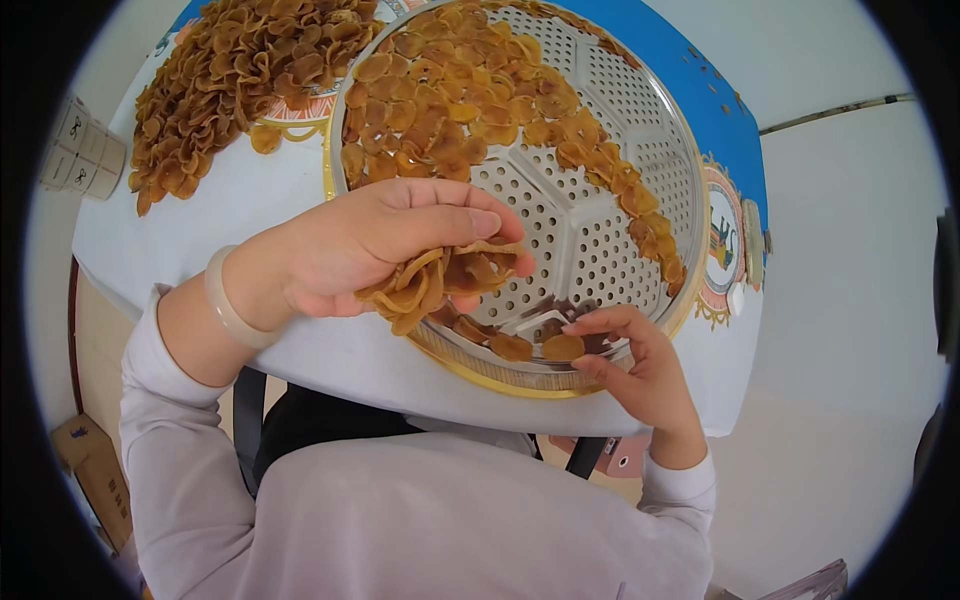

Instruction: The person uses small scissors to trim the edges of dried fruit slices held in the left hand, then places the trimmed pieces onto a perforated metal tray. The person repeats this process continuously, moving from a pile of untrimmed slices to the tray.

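Observation:
My left hand (420, 232) is closed around a small bunch of curled, dried amber-brown slices (420, 289), held above the near left of a round perforated metal tray (525, 210). At the tray's near rim is my right hand (637, 360), thumb and fingertips apart beside a single flat slice (562, 347). Those fingertips are at the slice's right edge; whether they touch it is hard to tell. Another slice (511, 346) lies just left of it along the rim. Overlapping slices (450, 97) cover the tray's far left, and a curved band of them (637, 199) runs down its right side.
A large heap of slices (247, 67) lies on the white-and-blue tablecloth (247, 191) at the upper left. Beyond the tray's right rim stands a glass jar (751, 240). A patterned paper cup (82, 154) is at far left, a cardboard box (94, 472) below.

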`<state>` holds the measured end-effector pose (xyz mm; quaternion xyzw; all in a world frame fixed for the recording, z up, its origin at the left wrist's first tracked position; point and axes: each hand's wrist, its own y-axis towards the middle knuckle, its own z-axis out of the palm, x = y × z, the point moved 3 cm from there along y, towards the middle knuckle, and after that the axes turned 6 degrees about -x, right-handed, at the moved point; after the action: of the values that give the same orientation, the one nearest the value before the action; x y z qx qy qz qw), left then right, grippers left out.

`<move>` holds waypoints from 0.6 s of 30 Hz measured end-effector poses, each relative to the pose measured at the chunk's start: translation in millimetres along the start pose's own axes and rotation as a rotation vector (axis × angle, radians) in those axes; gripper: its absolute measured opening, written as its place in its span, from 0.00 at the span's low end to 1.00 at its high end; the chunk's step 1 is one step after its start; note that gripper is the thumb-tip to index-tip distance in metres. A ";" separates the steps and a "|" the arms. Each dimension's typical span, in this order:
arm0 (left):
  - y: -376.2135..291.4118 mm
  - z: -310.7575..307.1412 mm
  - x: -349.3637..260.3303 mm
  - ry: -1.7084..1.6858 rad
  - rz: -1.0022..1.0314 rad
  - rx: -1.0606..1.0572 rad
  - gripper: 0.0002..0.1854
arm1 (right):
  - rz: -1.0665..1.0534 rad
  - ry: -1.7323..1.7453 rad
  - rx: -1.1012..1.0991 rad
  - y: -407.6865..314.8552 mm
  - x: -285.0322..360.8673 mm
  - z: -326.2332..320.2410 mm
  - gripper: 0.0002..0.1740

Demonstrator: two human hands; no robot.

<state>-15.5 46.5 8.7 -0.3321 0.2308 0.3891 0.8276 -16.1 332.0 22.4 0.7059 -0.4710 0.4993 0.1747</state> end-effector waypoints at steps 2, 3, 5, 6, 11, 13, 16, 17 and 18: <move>0.1 0.0 0.1 0.011 -0.001 -0.006 0.11 | -0.035 -0.068 -0.006 -4.0 -4.4 1.5 0.22; 0.0 0.0 0.3 0.003 -0.002 -0.005 0.11 | -0.052 -0.100 -0.010 -5.2 -6.6 2.2 0.22; 0.4 0.1 0.7 -0.012 -0.006 -0.002 0.12 | -0.065 -0.106 -0.015 -5.0 -7.7 3.4 0.22; 0.5 0.0 0.4 -0.007 -0.011 -0.025 0.12 | -0.073 -0.110 -0.019 -4.4 -8.3 4.1 0.23; -0.5 -1.1 -3.0 0.018 -0.015 -0.061 0.12 | -0.125 -0.158 -0.006 -2.6 -7.5 5.7 0.24; -0.1 -1.6 -2.1 0.021 -0.025 -0.069 0.12 | -0.121 -0.166 -0.004 -2.7 -5.0 6.1 0.24; 1.1 -4.1 -0.5 0.033 -0.020 -0.061 0.12 | -0.097 -0.151 -0.015 -2.7 -5.5 7.0 0.23; 1.4 -4.6 -0.1 0.038 -0.015 -0.055 0.12 | -0.087 -0.141 -0.016 -2.6 -6.5 6.9 0.23; 1.4 -4.3 -0.3 0.029 -0.015 -0.059 0.12 | -0.079 -0.132 -0.017 -2.1 -7.0 6.8 0.23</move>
<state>-17.4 43.9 5.4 -0.3637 0.2286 0.3848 0.8169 -11.0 331.7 13.8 0.7536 -0.4577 0.4405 0.1689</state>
